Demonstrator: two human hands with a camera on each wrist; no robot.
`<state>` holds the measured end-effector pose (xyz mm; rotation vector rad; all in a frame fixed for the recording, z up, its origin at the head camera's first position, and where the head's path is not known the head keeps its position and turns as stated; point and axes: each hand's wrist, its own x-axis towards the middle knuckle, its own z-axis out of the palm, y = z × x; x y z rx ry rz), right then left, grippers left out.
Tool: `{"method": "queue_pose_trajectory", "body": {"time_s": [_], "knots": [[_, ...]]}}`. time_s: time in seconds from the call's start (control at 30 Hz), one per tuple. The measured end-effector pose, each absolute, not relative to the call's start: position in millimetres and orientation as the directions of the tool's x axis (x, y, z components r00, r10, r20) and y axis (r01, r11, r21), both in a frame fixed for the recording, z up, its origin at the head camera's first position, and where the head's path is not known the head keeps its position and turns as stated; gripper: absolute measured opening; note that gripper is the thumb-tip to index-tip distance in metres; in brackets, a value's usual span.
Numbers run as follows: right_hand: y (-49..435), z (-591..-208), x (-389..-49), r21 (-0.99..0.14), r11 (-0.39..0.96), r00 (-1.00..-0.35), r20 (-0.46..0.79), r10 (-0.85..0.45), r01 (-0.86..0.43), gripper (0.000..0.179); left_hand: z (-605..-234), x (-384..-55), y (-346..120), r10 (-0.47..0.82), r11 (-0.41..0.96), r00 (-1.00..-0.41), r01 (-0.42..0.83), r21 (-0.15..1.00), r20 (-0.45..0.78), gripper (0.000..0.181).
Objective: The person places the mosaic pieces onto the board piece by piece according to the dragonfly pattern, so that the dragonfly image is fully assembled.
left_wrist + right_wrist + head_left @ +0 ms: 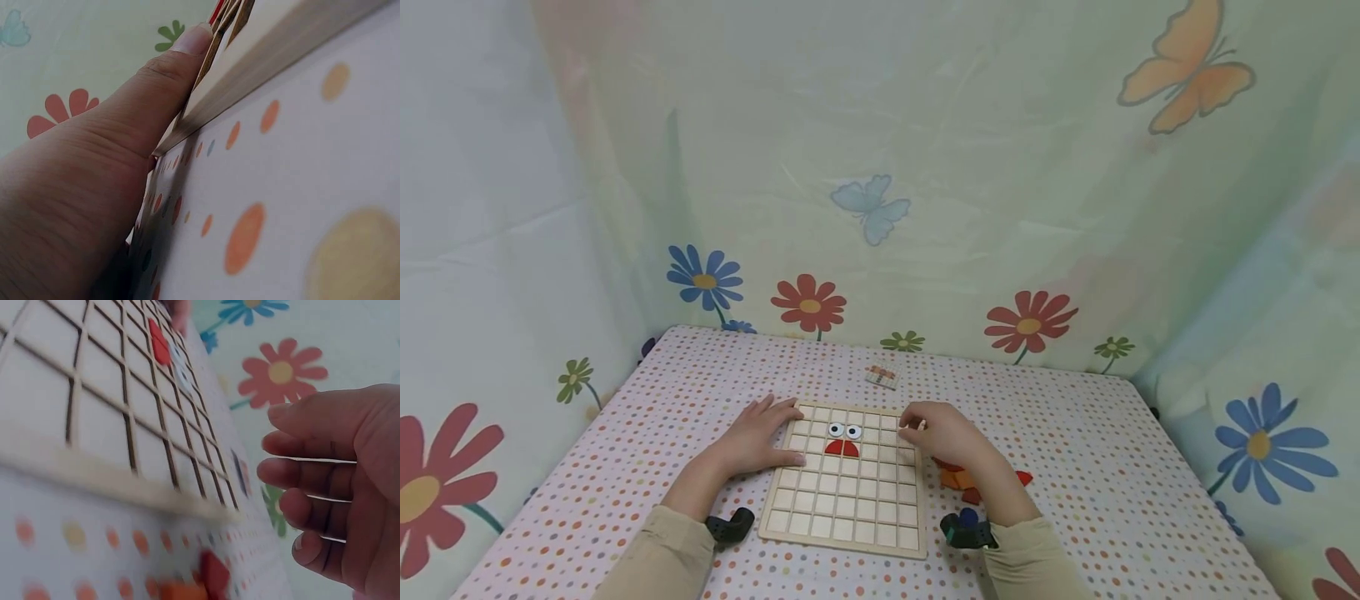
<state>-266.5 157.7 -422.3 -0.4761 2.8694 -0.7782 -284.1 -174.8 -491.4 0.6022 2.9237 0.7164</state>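
Observation:
A light wooden grid board (pixel 836 506) lies flat on the table, its small square cells divided by raised strips. Two round eye tiles (pixel 853 432) sit side by side in its upper part, and two red quarter-circle tiles (pixel 834 448) are right below them. My left hand (pixel 751 437) rests at the board's upper left side with fingers spread; its thumb (pixel 190 47) lies straight over the rim. Over the upper right edge is my right hand (pixel 942 433). In the right wrist view its fingers (pixel 306 478) are loosely bent, with nothing visible between them.
Several loose orange pieces (pixel 957 478) and red pieces (pixel 1024 477) lie right of the board, partly under my right forearm. A small picture card (pixel 882 376) lies beyond the board. The dotted tablecloth (pixel 1112 500) reaches back to a flower-printed curtain (pixel 925 275).

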Motion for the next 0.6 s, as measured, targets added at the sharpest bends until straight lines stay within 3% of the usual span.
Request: {"method": "queue_pose_trajectory", "body": {"time_s": [0.27, 0.6], "knots": [[204, -424, -260, -0.482, 0.869, -0.969, -0.139, -0.203, -0.113, 0.010, -494, -283, -179, 0.385, 0.814, -0.923, 0.347, 0.466, 0.015, 0.084], [215, -440, -260, -0.503, 0.862, -0.960, -0.210, -0.187, -0.059, 0.012, -494, -286, -177, 0.407, 0.807, -0.912, 0.381, 0.450, 0.043, 0.081]]}}
